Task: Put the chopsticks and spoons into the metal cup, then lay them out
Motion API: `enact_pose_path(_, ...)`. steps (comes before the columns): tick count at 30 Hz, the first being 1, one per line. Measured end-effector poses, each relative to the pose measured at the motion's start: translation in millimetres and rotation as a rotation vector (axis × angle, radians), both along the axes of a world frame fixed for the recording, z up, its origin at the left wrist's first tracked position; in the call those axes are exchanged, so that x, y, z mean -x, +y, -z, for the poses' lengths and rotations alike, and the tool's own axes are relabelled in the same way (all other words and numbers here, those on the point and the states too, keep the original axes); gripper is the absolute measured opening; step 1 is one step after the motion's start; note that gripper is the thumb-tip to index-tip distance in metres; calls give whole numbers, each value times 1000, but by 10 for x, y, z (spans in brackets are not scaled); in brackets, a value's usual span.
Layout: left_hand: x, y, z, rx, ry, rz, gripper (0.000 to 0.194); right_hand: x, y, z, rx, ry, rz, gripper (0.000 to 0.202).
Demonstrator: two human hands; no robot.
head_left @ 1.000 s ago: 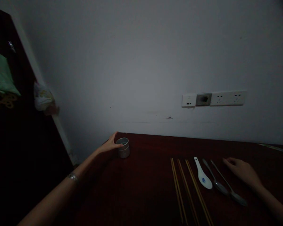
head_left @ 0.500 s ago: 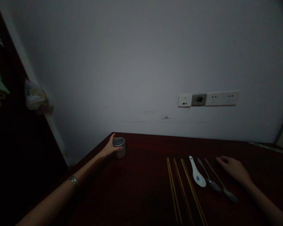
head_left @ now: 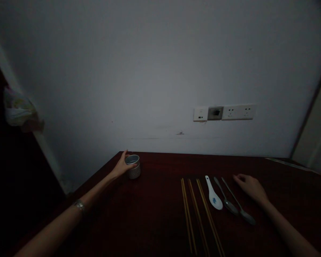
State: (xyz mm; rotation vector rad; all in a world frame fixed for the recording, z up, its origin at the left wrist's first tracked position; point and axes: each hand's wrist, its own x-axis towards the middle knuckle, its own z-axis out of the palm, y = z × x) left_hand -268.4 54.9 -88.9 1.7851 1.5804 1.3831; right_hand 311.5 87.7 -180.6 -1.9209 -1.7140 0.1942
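At the far left of the table, my left hand is wrapped round the side of an upright grey metal cup, thumb in front and fingers behind. The cup's mouth faces up; what lies inside cannot be made out. My right hand rests on the table with its fingers loosely curled, holding nothing visible. Just left of it lie a long-handled metal spoon, another metal spoon and a white ceramic spoon with a blue mark. Further left, three pairs of wooden chopsticks lie side by side.
The dark red table meets a pale wall at its back edge. Sockets and a switch plate are set in the wall. A plastic bag hangs at the left by a dark door. The light is dim.
My view has turned to the right, so the scene sits further left. Against the table corner, the cup and my left hand have shifted slightly right. My right hand stays beside the spoons.
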Motion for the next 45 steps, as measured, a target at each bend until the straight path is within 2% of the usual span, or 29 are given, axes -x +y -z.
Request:
enact_pose_path(4,-426,206,-115,-10,-3,53,100,33,-22,-30,-8,8,7,39)
enact_pose_path(8,-1027,464,-148,-22,5,94,100,52,-33,-62,1,19,12,38)
enact_pose_path(11,-1516,651,-104,-46,-11,200,102,58,-32,-74,-15,30,30,36)
enact_pose_path(15,-2087,831,-4,-61,-50,265,101,52,-11,-71,-32,69,25,36)
enact_pose_path(20,-2535,922,87,-35,-91,319,103,47,16,-69,-45,101,55,35)
enact_pose_path(28,-2754,959,126,-16,-43,302,100,74,0,-94,-61,112,82,33)
enact_pose_path(39,-2808,964,187,-21,33,327,100,74,11,-84,-39,109,95,33)
enact_pose_path(45,-2814,900,174,-23,78,326,98,81,-2,-93,-47,99,99,33)
